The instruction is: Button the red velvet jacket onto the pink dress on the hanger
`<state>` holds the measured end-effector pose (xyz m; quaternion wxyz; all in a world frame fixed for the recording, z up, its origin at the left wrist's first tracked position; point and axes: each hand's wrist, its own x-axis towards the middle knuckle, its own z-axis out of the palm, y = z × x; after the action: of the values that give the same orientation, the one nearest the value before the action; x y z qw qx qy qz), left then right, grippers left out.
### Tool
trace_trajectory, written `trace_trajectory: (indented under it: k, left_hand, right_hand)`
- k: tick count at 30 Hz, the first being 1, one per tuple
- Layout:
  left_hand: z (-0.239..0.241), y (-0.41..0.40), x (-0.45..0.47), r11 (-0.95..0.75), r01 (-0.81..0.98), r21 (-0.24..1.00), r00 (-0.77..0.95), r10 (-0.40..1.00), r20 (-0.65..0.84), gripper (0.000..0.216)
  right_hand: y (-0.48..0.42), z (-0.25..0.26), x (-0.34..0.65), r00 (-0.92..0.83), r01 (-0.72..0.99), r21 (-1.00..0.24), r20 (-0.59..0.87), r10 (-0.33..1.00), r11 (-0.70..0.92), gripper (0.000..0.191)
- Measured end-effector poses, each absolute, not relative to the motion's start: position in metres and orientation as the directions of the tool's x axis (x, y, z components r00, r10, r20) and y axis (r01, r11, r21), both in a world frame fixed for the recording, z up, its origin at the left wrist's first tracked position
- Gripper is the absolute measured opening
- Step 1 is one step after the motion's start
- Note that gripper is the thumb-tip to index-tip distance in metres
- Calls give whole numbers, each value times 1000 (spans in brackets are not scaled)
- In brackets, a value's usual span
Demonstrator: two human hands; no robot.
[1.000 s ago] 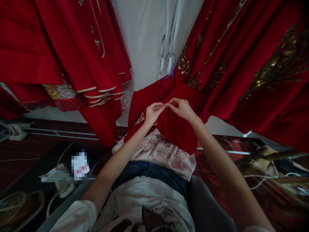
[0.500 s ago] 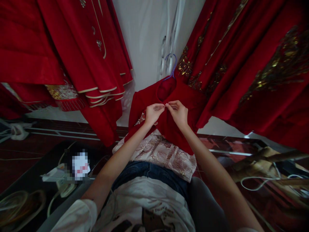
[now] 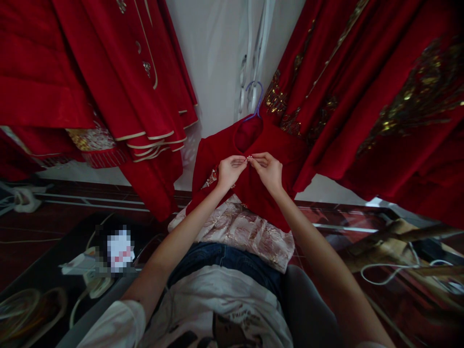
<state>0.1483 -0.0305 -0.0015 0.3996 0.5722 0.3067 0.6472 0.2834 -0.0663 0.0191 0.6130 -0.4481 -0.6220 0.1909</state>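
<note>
Pinching at a red, round-necked cloth garment [image 3: 251, 188]: left hand [image 3: 230, 170] and right hand [image 3: 268, 169], fingertips closed, contents indistinct.
Pink patterned fabric [image 3: 237, 223] below the grip; purple hanger [image 3: 257, 111] above.

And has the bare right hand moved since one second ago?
Yes: judged against the purple hooked hanger, the bare right hand has swung slightly down and to the left in the picture, mostly at the wrist.

We saw red garments [image 3: 108, 87] hanging upper left; gold-embellished red cloth [image 3: 366, 101] upper right; pale wall [image 3: 206, 63] top centre.
</note>
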Motion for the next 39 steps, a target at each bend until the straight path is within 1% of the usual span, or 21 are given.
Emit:
trace_trajectory:
  k: [7, 12, 18, 22, 24, 27, 29, 31, 34, 36, 39]
  left_hand:
    - [1, -31, 140, -540, -83, 837, 28, 839, 544, 13]
    - [1, -34, 139, -580, -44, 814, 32, 813, 581, 12]
    - [1, -37, 140, -595, 11, 803, 38, 803, 595, 15]
    - [-1, -39, 139, -642, 61, 764, 29, 766, 642, 16]
    - [-2, -40, 138, -669, 94, 738, 26, 742, 670, 15]
    - [-4, -42, 138, -683, 115, 721, 37, 729, 684, 16]
    - [-5, -43, 142, -672, 79, 736, 45, 740, 671, 16]
    - [-5, -45, 149, -628, -9, 778, 26, 778, 628, 13]
    - [-5, -49, 160, -455, -219, 863, 1, 884, 467, 10]
    - [-4, -54, 163, -307, -376, 874, 4, 943, 333, 10]
    - [-6, -65, 162, -99, -573, 813, 76, 982, 173, 11]
  right_hand:
    - [-66, 18, 284, 164, 260, -806, 580, 798, 532, 34]
    - [-63, 18, 286, 166, 209, -828, 554, 816, 520, 38]
    - [-61, 16, 282, 191, 112, -882, 471, 861, 458, 43]
    - [-63, 17, 280, 206, 38, -902, 427, 880, 429, 42]
    - [-64, 17, 279, 208, 37, -903, 425, 881, 427, 41]
    - [-64, 16, 277, 217, 94, -893, 450, 866, 440, 36]
    - [-61, 15, 274, 267, 160, -874, 486, 832, 459, 30]
    - [-57, 13, 268, 326, 232, -853, 521, 788, 468, 25]
    - [-52, 9, 259, 350, 280, -838, 543, 763, 467, 23]
    - [-53, 5, 255, 327, 290, -823, 564, 758, 488, 29]
    - [-65, -4, 256, 218, 324, -782, 609, 763, 532, 50]
